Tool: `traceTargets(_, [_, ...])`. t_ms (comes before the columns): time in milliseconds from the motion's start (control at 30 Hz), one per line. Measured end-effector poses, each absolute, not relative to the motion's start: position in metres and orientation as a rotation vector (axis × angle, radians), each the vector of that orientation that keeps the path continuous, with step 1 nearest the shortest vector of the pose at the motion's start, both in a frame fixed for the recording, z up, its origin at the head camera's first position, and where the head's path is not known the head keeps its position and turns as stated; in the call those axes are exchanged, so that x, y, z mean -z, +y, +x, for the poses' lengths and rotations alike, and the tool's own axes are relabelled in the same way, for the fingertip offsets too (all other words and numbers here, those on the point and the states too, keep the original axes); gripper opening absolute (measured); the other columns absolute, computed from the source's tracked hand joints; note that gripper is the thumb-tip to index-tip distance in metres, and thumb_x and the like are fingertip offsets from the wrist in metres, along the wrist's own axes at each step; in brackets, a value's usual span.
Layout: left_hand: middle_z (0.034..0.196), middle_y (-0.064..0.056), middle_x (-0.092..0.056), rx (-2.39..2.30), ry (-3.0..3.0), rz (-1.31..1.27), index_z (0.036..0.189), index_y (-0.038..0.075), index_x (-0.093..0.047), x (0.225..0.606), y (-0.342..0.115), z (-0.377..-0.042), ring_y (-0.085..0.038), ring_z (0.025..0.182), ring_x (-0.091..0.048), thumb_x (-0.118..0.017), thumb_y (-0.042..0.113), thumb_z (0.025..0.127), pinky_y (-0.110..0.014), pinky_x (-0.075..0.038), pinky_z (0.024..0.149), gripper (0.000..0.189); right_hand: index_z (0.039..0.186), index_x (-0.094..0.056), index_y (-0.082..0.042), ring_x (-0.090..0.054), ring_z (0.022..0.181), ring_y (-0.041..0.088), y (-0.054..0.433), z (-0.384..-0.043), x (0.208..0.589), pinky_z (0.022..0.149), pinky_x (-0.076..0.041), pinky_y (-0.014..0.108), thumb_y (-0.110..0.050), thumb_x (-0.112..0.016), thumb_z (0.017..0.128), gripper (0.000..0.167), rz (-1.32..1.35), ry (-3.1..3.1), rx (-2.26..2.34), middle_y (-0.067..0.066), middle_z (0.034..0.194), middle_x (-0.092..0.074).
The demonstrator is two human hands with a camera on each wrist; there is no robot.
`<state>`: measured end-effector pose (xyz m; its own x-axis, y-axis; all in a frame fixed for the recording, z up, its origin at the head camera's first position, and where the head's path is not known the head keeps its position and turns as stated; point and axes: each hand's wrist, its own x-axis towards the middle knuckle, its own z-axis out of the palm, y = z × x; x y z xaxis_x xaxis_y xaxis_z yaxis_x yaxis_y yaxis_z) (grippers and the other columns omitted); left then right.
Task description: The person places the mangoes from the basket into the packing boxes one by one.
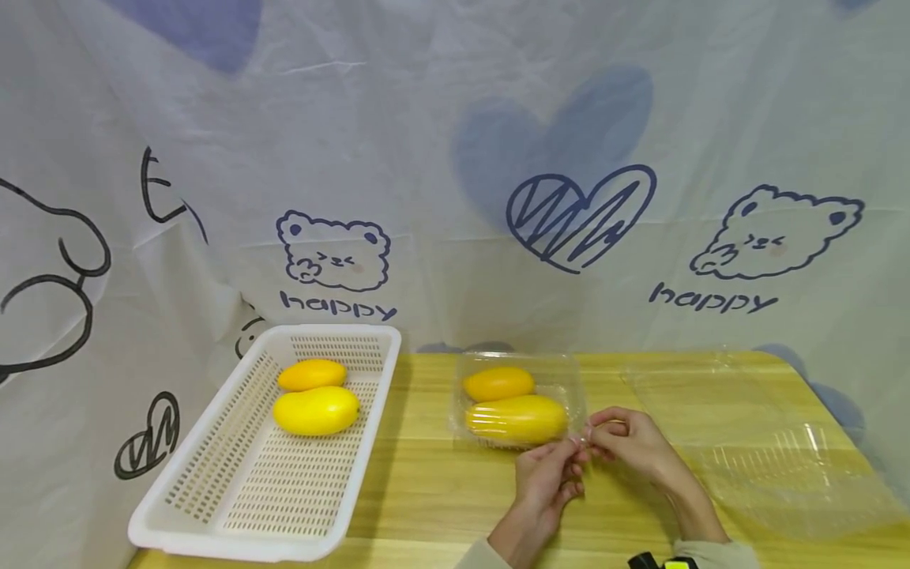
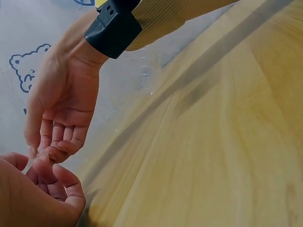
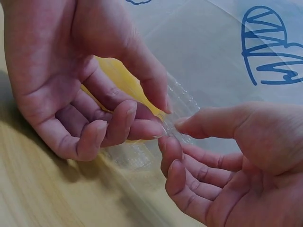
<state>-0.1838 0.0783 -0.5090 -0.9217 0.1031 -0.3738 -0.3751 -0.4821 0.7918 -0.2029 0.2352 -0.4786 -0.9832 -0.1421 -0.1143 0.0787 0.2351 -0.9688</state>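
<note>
A clear plastic box (image 1: 579, 387) on the wooden table holds two yellow mangoes, a smaller mango (image 1: 499, 383) behind a larger mango (image 1: 517, 420). My left hand (image 1: 543, 482) pinches the box's rim at the near right corner between thumb and index finger. Just beside it, my right hand (image 1: 633, 444) pinches the same corner from the right. In the right wrist view the thumbs and index fingertips almost meet on the ridged clear edge (image 3: 182, 97). The left wrist view shows both hands close together, but the plastic there is hardly visible.
On the left stands a white perforated basket (image 1: 334, 541) with two more mangoes (image 1: 316, 411) inside. More clear plastic packaging (image 1: 775, 462) lies on the table (image 1: 419, 490) at the right. A printed cloth (image 1: 441, 158) hangs behind the table.
</note>
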Motion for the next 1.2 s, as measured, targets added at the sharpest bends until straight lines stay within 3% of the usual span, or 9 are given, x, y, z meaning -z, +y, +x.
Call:
traceTargets(567, [0.071, -0.001, -0.071, -2.464, 1.419, -0.395, 0.084, 0.002, -0.076, 0.512, 0.080, -0.185, -0.004, 0.055, -0.052, -0.078, 0.011, 0.087, -0.018, -0.041, 0.047, 0.009, 0.117, -0.057, 0.016, -0.061, 0.072, 0.014, 0.235, -0.202, 0.482, 0.067, -0.054, 0.027, -0.004, -0.067, 0.096, 0.030, -0.046, 2.373, 1.825, 0.010, 0.088, -0.071])
traceTargets(867, [0.082, -0.005, -0.076, -2.378, 1.480, -0.228, 0.097, -0.002, -0.075, 0.513, 0.064, -0.185, -0.006, 0.061, -0.058, -0.072, 0.018, 0.096, -0.018, -0.047, 0.048, 0.020, 0.124, -0.056, 0.017, -0.063, 0.075, 0.015, 0.232, -0.204, 0.483, 0.069, -0.055, 0.027, -0.005, -0.066, 0.098, 0.035, -0.020, 2.381, 1.838, 0.011, 0.091, -0.072])
traceTargets(1033, [0.086, -0.009, -0.076, -2.293, 1.522, -0.085, 0.107, -0.008, -0.072, 0.510, 0.049, -0.185, -0.006, 0.063, -0.060, -0.070, 0.009, 0.095, -0.018, -0.048, 0.049, 0.020, 0.130, -0.053, 0.019, -0.066, 0.077, 0.016, 0.232, -0.205, 0.483, 0.072, -0.058, 0.028, -0.003, -0.063, 0.099, 0.039, -0.060, 2.361, 1.861, 0.014, 0.092, -0.072])
traceTargets(1200, [0.090, -0.008, -0.076, -2.145, 1.593, 0.078, 0.114, -0.006, -0.069, 0.504, 0.041, -0.184, -0.008, 0.068, -0.062, -0.067, -0.001, 0.092, -0.019, -0.050, 0.053, 0.023, 0.132, -0.054, 0.018, -0.067, 0.080, 0.015, 0.233, -0.205, 0.481, 0.073, -0.058, 0.027, -0.005, -0.063, 0.100, 0.040, -0.067, 2.379, 1.841, 0.017, 0.097, -0.073])
